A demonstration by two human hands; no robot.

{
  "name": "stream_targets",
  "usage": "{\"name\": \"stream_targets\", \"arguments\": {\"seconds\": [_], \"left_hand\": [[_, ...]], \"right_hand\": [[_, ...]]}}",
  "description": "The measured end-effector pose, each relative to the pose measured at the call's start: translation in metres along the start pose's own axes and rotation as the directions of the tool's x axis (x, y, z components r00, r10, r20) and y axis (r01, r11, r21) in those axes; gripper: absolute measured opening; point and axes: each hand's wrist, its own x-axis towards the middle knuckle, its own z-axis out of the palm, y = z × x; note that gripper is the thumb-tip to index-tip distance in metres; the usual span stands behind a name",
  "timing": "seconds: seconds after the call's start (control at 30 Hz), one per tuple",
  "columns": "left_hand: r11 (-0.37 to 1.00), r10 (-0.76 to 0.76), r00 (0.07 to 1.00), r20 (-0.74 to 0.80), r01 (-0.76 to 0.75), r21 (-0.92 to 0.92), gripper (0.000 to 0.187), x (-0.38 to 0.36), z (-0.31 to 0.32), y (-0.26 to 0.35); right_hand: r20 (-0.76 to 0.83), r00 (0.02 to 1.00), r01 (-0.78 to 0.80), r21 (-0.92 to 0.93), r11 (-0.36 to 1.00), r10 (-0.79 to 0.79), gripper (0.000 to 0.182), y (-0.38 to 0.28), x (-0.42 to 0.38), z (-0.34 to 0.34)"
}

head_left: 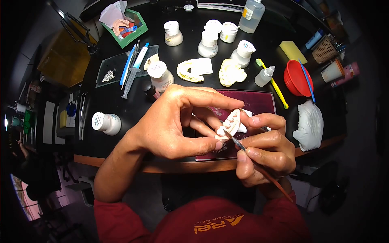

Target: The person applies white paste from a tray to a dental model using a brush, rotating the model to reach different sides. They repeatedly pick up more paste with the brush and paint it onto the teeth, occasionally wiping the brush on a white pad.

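Note:
My left hand (168, 127) grips a small white dental model (231, 124) with a row of teeth, held between the thumb and the fingertips. In my right hand (269, 152) is a thin paintbrush (238, 143) with a reddish-brown handle, pinched between thumb and fingers. Its tip rests at the lower left part of the model, near the teeth. The right index finger reaches the model's right side. Both hands are over a dark red glossy plate (262, 100) at the table's front edge.
White-capped jars (161, 77) stand around the black table. Behind the hands lie a plaster arch (190, 72) and a lumpy plaster piece (232, 73). A glass slab (106, 65) carries a syringe (131, 77). To the right are a yellow toothbrush (277, 91), a red bowl (292, 79) and crumpled tissue (310, 123).

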Motion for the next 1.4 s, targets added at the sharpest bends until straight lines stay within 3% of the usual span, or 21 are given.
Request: {"name": "stream_targets", "arguments": {"seconds": [1.03, 1.23, 1.4], "left_hand": [[1.000, 0.006, 1.000, 0.022, -0.006, 0.024, 0.061, -0.0003, -0.0017, 0.0007], [1.000, 0.006, 1.000, 0.014, -0.006, -0.014, 0.052, -0.0015, -0.0028, -0.0044], [1.000, -0.020, 1.000, 0.016, 0.020, -0.004, 0.057, -0.0024, -0.0032, -0.0006]], "right_hand": [[0.003, 1.000, 0.002, 0.050, 0.999, -0.002, 0.019, -0.0013, -0.0007, -0.0020], [0.022, 1.000, -0.007, 0.049, 0.999, 0.006, 0.019, 0.0002, 0.0009, -0.0021], [0.028, 1.000, -0.012, 0.029, 1.000, 0.012, 0.020, -0.0005, 0.0003, -0.0013]]}}
